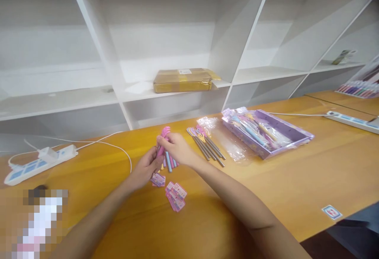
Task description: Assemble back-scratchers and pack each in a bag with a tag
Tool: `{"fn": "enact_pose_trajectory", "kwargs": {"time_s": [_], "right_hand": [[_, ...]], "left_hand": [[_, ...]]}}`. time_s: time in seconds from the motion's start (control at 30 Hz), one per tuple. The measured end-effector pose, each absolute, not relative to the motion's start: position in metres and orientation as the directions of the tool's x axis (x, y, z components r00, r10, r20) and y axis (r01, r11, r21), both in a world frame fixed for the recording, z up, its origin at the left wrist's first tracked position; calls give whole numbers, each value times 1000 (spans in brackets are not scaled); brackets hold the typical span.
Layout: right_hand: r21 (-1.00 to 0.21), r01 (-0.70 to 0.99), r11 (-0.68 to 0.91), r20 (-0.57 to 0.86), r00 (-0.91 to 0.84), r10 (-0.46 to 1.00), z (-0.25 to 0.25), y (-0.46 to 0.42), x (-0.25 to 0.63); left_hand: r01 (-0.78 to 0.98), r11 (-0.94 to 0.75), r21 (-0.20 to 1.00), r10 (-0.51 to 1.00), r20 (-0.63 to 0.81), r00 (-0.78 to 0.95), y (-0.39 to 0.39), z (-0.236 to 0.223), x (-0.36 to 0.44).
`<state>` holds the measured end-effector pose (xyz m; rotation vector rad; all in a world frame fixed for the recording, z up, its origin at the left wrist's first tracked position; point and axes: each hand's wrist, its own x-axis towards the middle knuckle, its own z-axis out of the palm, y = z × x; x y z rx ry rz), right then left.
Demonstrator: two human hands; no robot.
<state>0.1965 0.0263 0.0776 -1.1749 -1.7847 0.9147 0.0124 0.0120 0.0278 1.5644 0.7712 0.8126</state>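
Note:
Both my hands meet over the wooden table point(296, 180) and grip a pink pen point(164, 139) with a shaped top. My left hand point(145, 168) pinches its lower part. My right hand point(176, 146) is closed round its upper part. Under the hands lie a few more pens, blue and pink point(170, 162). Small pink tags point(176, 195) lie in a little heap just in front of the hands, with another tag point(158, 179) by my left hand.
A row of dark pens point(207, 145) lies to the right, then a clear plastic wrapper point(225, 140) and a purple box of pens point(266, 130). Power strips sit at far left point(38, 162) and far right point(352, 120). A brown parcel point(183, 79) rests on the white shelf.

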Motion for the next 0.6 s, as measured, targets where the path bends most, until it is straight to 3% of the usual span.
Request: {"fn": "enact_pose_trajectory", "kwargs": {"time_s": [0.23,0.37,0.47,0.6], "right_hand": [[-908,278,314,224,-311,924,90,31,216],[-962,89,259,226,-275,934,101,34,230],[-956,-57,287,292,-202,935,107,36,244],[-881,-234,411,417,27,909,119,40,268]], "left_hand": [[75,-81,994,753,12,658,4,19,9],[71,-108,992,765,37,642,8,21,5],[100,-131,986,753,34,657,9,28,0],[212,-214,954,716,5,698,8,48,-13]]}}
